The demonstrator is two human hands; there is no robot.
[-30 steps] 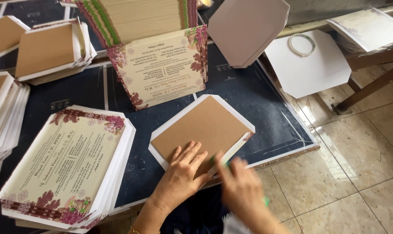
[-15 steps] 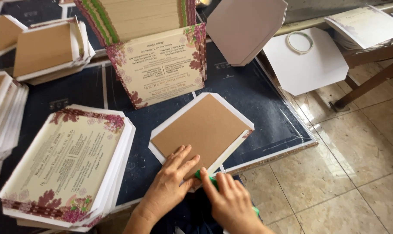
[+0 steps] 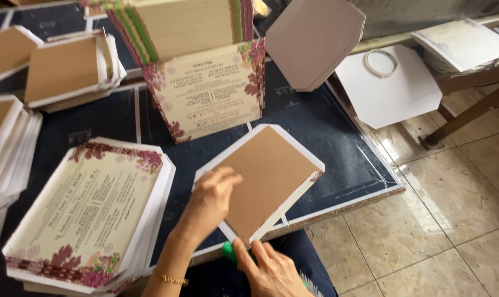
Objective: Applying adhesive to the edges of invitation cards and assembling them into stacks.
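Observation:
A brown cardboard panel [image 3: 266, 176] lies on a white sheet with trimmed corners on the dark board [image 3: 337, 137]. My left hand [image 3: 208, 201] presses flat on the panel's near-left part, fingers apart. My right hand [image 3: 269, 269] is at the panel's near corner, thumb against the white edge, and grips a small green tool [image 3: 229, 252] that is mostly hidden. A gold bracelet sits on my left wrist.
A stack of floral printed cards [image 3: 90, 212] lies at the left. An upright batch of finished floral covers [image 3: 205, 93] stands behind the panel. Brown-and-white stacks [image 3: 68, 71] sit far left. White cut sheets [image 3: 387, 88], a ring and a wooden bench [image 3: 469, 71] are at the right over tiled floor.
My right hand has slid left along the near edge to the panel's corner. My left hand stays pressed on the panel. The view has shifted slightly.

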